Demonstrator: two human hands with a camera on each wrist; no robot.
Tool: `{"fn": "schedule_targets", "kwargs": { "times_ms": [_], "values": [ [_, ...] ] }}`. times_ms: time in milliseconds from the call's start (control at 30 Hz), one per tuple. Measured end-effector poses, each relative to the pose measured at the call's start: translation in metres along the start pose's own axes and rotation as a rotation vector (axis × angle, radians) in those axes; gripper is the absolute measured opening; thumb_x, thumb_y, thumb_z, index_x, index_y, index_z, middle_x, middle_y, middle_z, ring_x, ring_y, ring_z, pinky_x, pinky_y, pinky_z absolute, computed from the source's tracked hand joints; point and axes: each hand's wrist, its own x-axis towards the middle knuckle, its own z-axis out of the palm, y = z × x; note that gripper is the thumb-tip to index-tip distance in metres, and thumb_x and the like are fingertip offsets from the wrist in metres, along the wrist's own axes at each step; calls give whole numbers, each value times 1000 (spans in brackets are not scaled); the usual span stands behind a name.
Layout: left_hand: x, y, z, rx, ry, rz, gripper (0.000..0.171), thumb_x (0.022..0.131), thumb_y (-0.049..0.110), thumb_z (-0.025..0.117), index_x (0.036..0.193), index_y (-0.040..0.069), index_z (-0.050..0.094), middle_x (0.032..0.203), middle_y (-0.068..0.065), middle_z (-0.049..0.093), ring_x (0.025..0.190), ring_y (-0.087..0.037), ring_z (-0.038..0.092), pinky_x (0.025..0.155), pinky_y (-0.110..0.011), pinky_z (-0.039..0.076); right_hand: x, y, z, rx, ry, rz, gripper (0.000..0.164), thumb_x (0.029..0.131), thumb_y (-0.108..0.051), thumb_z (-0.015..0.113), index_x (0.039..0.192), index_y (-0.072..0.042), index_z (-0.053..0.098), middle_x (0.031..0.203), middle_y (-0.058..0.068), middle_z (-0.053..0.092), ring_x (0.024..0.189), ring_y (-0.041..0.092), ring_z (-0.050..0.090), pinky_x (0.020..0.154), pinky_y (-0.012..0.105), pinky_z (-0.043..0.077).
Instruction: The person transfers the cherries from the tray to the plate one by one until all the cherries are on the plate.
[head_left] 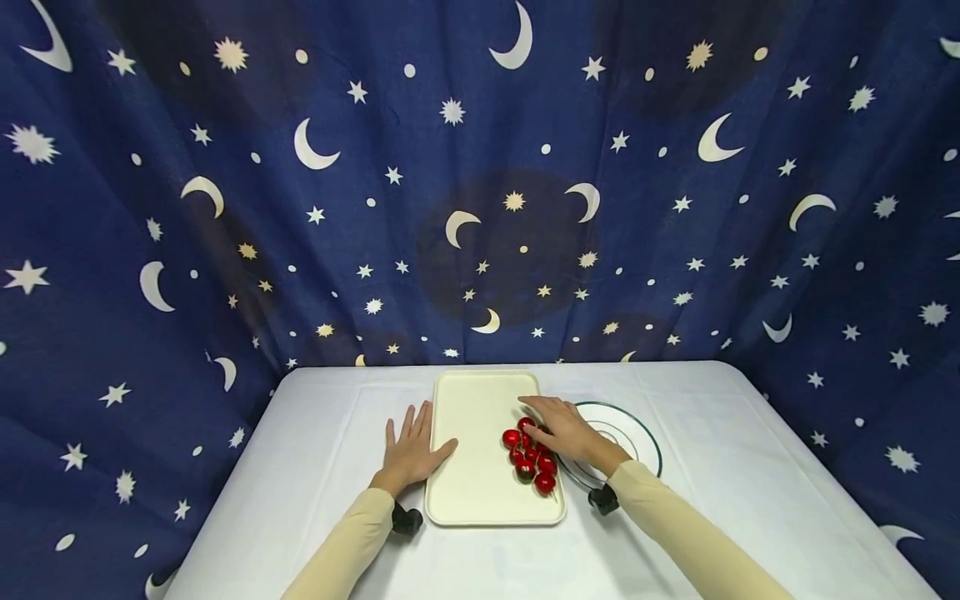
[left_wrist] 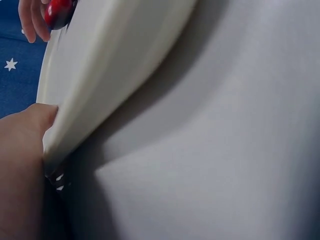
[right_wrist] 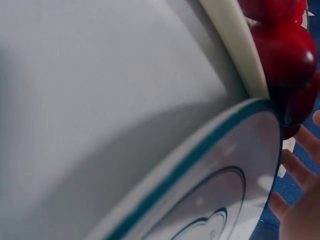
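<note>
A bunch of small red tomatoes (head_left: 530, 457), one of them darker, lies on the right side of a cream rectangular tray (head_left: 468, 500). My right hand (head_left: 562, 427) is over the upper right of the bunch, fingers extended and thumb above the tomatoes. In the right wrist view its fingers (right_wrist: 298, 167) are close beside the red fruit (right_wrist: 285, 52); whether they touch cannot be told. My left hand (head_left: 411, 454) rests at the tray's left edge with fingers spread, its thumb reaching over the rim (left_wrist: 107, 65).
A white plate (head_left: 637, 437) with a teal rim stands right of the tray, partly under my right wrist and close to the tray's edge. White cloth covers the table (head_left: 330, 450). A blue curtain (head_left: 420, 317) with moons and stars hangs behind.
</note>
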Motion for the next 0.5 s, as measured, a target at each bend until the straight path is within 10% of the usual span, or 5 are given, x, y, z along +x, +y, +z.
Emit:
{"fn": "schedule_targets", "kwargs": {
  "times_ms": [500],
  "values": [
    [5,-4,4,41,-27,-18,97,97,73,39,167,12,8,177,-5,3,165,-30,-2,130,-62,-6,5,-4,9,-67,80,-28,50,100,-26,67,146,-8,54,117,10,73,114,34,61,97,57,44]
  ]
}}
